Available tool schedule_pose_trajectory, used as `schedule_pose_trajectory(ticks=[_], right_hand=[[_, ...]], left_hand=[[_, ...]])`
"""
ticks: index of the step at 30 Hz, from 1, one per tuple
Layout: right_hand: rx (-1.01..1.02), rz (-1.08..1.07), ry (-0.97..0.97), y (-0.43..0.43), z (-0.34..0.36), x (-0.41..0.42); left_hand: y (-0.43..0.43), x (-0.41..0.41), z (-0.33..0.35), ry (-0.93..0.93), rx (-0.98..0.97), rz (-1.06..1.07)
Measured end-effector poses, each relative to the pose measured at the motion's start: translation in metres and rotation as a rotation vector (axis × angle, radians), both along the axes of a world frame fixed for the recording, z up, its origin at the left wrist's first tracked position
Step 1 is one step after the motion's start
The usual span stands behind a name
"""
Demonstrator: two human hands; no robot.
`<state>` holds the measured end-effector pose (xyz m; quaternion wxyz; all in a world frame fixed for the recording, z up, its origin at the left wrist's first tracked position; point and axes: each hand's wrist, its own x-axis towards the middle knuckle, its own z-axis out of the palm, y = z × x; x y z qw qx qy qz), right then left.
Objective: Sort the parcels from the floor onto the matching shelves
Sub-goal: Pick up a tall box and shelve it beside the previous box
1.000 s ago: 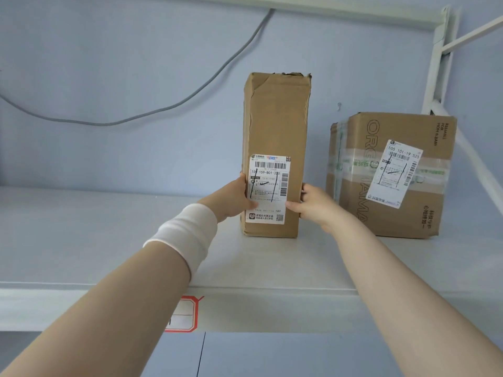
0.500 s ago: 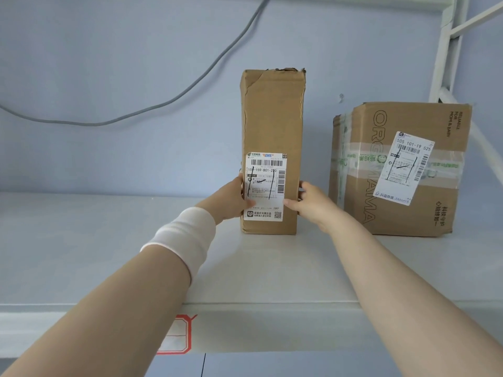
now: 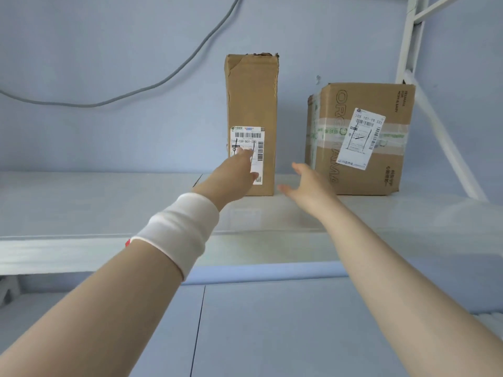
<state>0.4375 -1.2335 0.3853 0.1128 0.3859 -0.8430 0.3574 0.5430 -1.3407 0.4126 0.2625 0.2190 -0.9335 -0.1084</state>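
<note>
Head cam: tall EMS-labelled parcel [image 3: 251, 104] stands upright on the white shelf [image 3: 81, 202]. Left hand [image 3: 234, 170] is straight-fingered in front of its label [image 3: 249, 136] (touching? can't tell). Right hand [image 3: 304, 183] is spread open just right of it, gripping nothing. Squat taped parcel [image 3: 386, 180] sits further right.

A grey cable [image 3: 89, 105] sags across the blue wall [image 3: 81, 148].

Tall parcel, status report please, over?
Left hand open at the label, right hand open beside it. Tall parcel upright on shelf. Second parcel to its right, apart.
</note>
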Motion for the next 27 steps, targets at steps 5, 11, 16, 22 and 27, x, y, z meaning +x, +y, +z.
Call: schedule_pose_trajectory(ticks=[5,11,16,22,27], right_hand=[[-0.008,-0.029,0.077,0.075,-0.023,0.030],[0.042,-0.144,0.127,0.163,-0.049,0.053],[0.147,-0.259,0.120,0.227,-0.071,0.048],[0.220,-0.476,0.016,0.312,-0.118,0.031],[0.227,-0.604,-0.139,0.386,-0.177,0.019]], left_hand=[[0.071,0.017,-0.021,0.025,-0.073,-0.026],[0.155,0.032,-0.048,-0.078,-0.271,-0.066],[0.204,0.014,-0.074,-0.133,-0.335,-0.202],[0.268,-0.028,-0.106,-0.181,-0.326,-0.420],[0.327,-0.070,-0.163,-0.260,-0.299,-0.613]])
